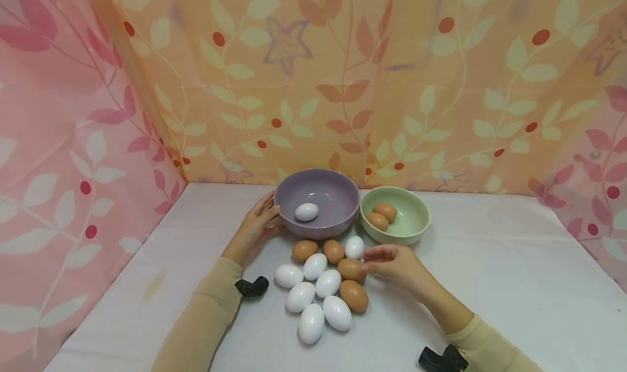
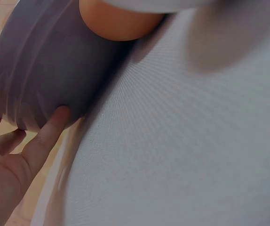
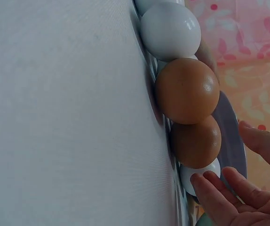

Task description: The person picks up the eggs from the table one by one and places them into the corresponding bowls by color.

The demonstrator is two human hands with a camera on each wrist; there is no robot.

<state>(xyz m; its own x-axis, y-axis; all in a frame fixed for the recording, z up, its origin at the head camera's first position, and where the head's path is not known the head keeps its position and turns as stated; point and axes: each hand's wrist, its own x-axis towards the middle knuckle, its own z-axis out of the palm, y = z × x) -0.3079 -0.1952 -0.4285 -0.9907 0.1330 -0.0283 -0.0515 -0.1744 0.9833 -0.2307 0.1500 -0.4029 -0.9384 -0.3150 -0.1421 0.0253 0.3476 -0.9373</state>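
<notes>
My left hand (image 1: 254,219) rests against the left side of the purple bowl (image 1: 343,231); the left wrist view shows its fingers (image 2: 48,134) spread along the outer wall. One white egg (image 1: 306,212) lies inside that bowl. Past the front of the bowls, my right hand (image 1: 397,264) reaches in from the right, fingers extended and apart. Its fingertips are beside a white egg (image 1: 355,247) and a brown egg (image 1: 351,270); the right wrist view shows nothing held. Whether they touch an egg, I cannot tell. A green bowl (image 1: 416,231) holds two brown eggs (image 1: 385,212).
Several more white eggs (image 1: 311,324) and brown eggs (image 1: 354,296) lie loose in a cluster on the white tablecloth (image 1: 490,263), in front of the bowls. Patterned curtains (image 1: 313,89) hang behind the table and at both sides.
</notes>
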